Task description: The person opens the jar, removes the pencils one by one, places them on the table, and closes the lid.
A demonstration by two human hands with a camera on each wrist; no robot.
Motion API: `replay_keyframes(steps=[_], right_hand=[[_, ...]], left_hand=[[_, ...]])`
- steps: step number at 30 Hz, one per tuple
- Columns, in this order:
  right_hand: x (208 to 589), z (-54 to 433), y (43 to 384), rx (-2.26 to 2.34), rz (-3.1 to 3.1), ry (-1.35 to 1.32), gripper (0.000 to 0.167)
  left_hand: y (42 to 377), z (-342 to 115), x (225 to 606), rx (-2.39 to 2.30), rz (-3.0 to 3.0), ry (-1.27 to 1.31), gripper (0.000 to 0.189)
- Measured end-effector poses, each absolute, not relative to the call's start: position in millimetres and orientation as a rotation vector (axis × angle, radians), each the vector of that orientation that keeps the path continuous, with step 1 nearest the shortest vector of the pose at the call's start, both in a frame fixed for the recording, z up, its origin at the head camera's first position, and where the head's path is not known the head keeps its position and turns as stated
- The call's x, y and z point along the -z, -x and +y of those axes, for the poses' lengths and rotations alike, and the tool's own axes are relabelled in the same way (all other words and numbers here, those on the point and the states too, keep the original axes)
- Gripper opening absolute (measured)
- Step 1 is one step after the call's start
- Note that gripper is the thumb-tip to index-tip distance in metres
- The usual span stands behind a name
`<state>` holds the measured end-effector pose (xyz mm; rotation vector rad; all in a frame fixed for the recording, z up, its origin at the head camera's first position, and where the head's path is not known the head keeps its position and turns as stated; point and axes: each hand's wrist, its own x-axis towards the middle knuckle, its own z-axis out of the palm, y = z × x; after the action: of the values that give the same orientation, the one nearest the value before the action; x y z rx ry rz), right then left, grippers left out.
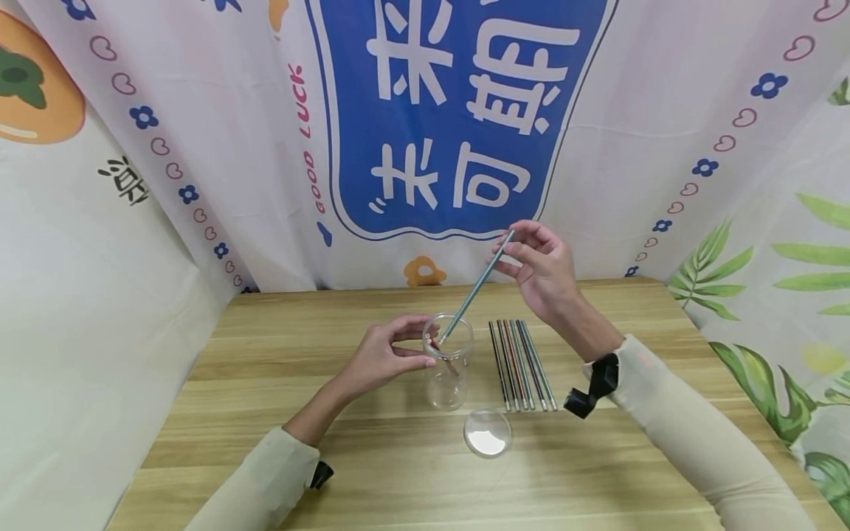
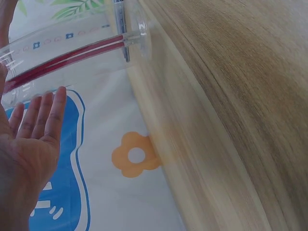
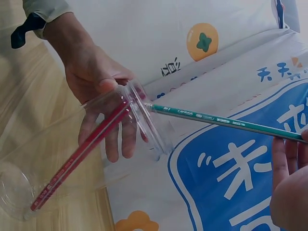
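Observation:
A tall clear jar [image 1: 446,394] stands uncapped on the wooden table. My left hand [image 1: 392,352] grips it near the rim, thumb on one side and fingers round the far side. Inside leans something red and pencil-like; the right wrist view shows a red pencil [image 3: 79,156], and in the left wrist view it appears as two stripes. My right hand [image 1: 541,269] pinches a green pencil [image 1: 479,284] by its upper end, above and right of the jar. That pencil slants down to the left, its silver-tipped lower end at the jar's mouth.
Several dark, reddish and green pencils [image 1: 521,365] lie side by side right of the jar. A round clear lid [image 1: 488,434] lies in front of it on the table [image 1: 372,464]. A printed curtain [image 1: 265,184] hangs behind the table's back edge.

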<state>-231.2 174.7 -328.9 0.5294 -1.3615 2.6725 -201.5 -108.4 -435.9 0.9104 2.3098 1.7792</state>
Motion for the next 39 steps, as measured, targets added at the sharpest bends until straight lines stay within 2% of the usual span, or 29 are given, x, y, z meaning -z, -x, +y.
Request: replay_keyframes(steps=[9, 23, 39], right_hand=[[327.0, 186.5, 236.6, -2.683, -1.318, -0.399, 0.024], [332.1, 210.8, 240.8, -2.706, -1.385, -0.361, 0.019], [347.5, 245.4, 249.7, -2.651, -1.693, -0.342, 0.020]], left_hand=[[200.4, -108.7, 434.0, -1.790, 2.293, -0.898, 0.063], [201.8, -108.4, 434.9, -1.794, 2.290, -0.920, 0.062], [201.1, -108.4, 435.0, -1.808, 2.278, -0.937, 0.059]])
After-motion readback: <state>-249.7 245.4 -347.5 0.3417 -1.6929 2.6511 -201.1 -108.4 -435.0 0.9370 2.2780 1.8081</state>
